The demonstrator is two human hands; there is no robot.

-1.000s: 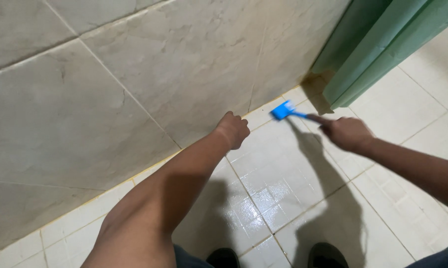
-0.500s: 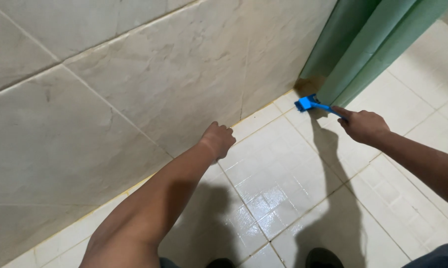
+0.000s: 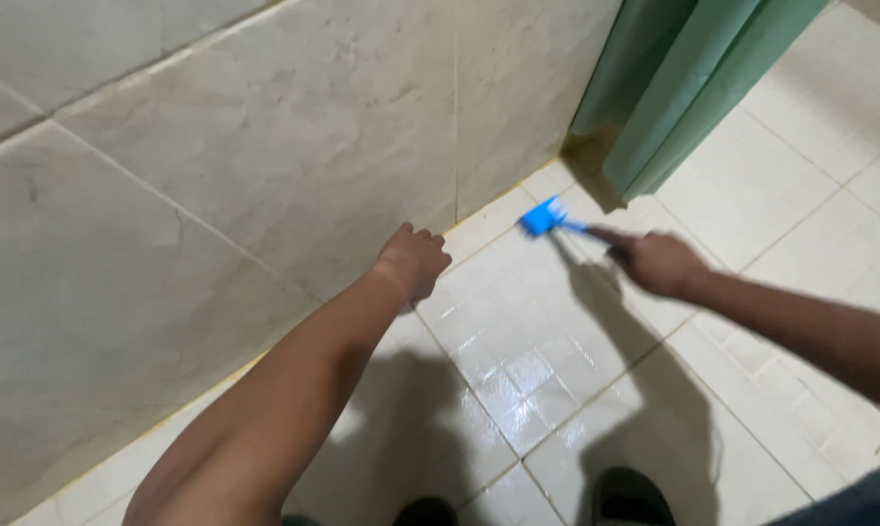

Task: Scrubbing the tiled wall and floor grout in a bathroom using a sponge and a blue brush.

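Observation:
My right hand [image 3: 657, 261] grips the handle of a small blue brush [image 3: 545, 217], whose head rests on the white tiled floor [image 3: 518, 360] near the base of the wall. My left hand [image 3: 416, 261] is held as a loose fist against the lower part of the beige tiled wall [image 3: 265, 146], with nothing in it. The floor tiles below my hands shine wet.
A green door or panel [image 3: 674, 78] stands at the upper right, its lower corner by the wall. The toes of my dark shoes [image 3: 630, 497] show at the bottom edge. My shadows fall across the floor.
The brush head has slid back left along the floor near the wall, after moving toward the green panel half a second ago. My left fist stays on the wall.

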